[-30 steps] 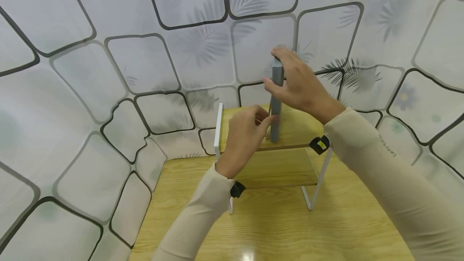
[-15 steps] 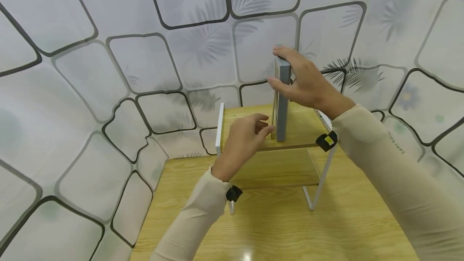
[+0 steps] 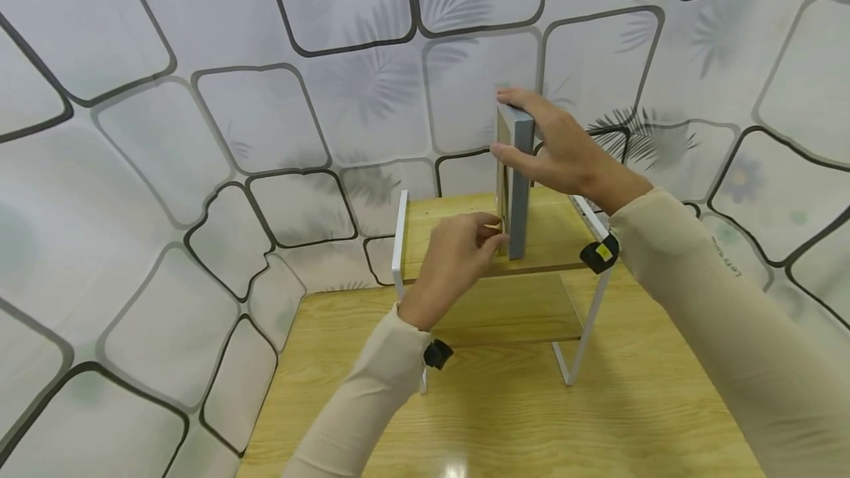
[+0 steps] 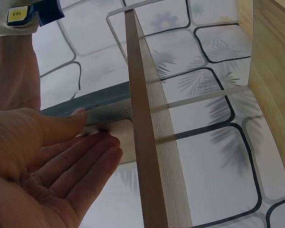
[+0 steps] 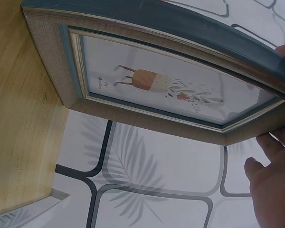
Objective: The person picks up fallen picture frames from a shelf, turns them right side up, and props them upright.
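Over the past second the picture frame (image 3: 521,190) has shifted slightly right along the shelf (image 3: 434,216) and turned, so more of its left side shows; the left hand (image 3: 451,260), just apart from it half a second ago, has closed that gap.

From the head view, the picture frame stands upright on the shelf's top board, near the middle and close to the front edge. The right hand (image 3: 564,150) grips its upper end, thumb on the left side and fingers over the top. The left hand, above the left half of the shelf, has thumb and forefinger close together at the frame's lower left side; whether they pinch anything I cannot tell. The shelf's lower board (image 3: 508,308) sits beneath, the white legs (image 3: 587,329) rest on a wooden table (image 3: 531,426), and a patterned backdrop (image 3: 265,113) rises behind the shelf.

From the left wrist, the left hand's fingers look nearly straight, thumb parted from them, beside the shelf's brown edge.

From the right wrist, the frame's printed picture (image 5: 145,80) faces the right end of the shelf, and the right hand's fingers reach its top end, away from the board.
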Demonstrator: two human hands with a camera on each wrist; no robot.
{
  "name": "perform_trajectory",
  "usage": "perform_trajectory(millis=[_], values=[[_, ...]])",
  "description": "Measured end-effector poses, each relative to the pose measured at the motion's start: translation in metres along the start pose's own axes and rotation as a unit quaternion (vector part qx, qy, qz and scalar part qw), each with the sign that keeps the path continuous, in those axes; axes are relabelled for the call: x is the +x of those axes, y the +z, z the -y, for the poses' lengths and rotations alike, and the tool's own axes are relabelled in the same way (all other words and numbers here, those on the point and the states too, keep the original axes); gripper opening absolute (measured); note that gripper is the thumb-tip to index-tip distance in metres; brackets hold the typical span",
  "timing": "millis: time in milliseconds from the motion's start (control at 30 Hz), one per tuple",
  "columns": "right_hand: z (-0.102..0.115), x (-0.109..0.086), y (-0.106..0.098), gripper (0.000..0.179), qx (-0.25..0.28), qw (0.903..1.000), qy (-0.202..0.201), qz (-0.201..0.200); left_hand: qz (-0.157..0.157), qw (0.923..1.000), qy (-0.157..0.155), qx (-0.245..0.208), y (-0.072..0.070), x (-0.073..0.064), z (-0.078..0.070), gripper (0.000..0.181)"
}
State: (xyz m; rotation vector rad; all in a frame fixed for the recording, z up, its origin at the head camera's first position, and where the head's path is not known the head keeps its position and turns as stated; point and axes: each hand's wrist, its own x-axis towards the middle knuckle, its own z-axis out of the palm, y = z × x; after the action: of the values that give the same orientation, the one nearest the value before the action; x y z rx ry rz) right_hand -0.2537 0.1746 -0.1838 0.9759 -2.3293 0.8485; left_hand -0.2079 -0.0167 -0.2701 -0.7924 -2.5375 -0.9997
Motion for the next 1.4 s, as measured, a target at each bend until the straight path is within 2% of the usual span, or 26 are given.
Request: perform_trajectory(millis=[200,400,667,900,1200,1400], values=[[0.000,0.000,0.000,0.067,-0.001,0.9999,0.010,0.006,-0.010,0.9996,0.006,0.026,0.002,0.002,0.001,0.024],[0.000,0.000,0.000,0.068,0.002,0.9998,0.018,0.008,-0.016,0.9992,0.011,0.034,0.002,0.002,0.002,0.021],[0.004,0.003,0.001,0.068,0.004,0.9999,0.010,0.008,-0.020,0.9973,0.016,0.069,-0.005,0.000,0.005,0.020],[0.007,0.006,0.003,0.067,0.004,0.9998,0.008,0.016,-0.029,0.9961,0.020,0.081,-0.011,-0.002,0.010,0.018],[0.010,0.013,0.008,0.068,-0.009,0.9994,0.009,0.031,-0.062,0.9863,0.051,0.144,-0.019,-0.006,0.018,0.016],[0.015,0.019,0.012,0.068,-0.014,0.9991,-0.002,0.041,-0.065,0.9871,0.042,0.140,-0.024,-0.008,0.024,0.017]])
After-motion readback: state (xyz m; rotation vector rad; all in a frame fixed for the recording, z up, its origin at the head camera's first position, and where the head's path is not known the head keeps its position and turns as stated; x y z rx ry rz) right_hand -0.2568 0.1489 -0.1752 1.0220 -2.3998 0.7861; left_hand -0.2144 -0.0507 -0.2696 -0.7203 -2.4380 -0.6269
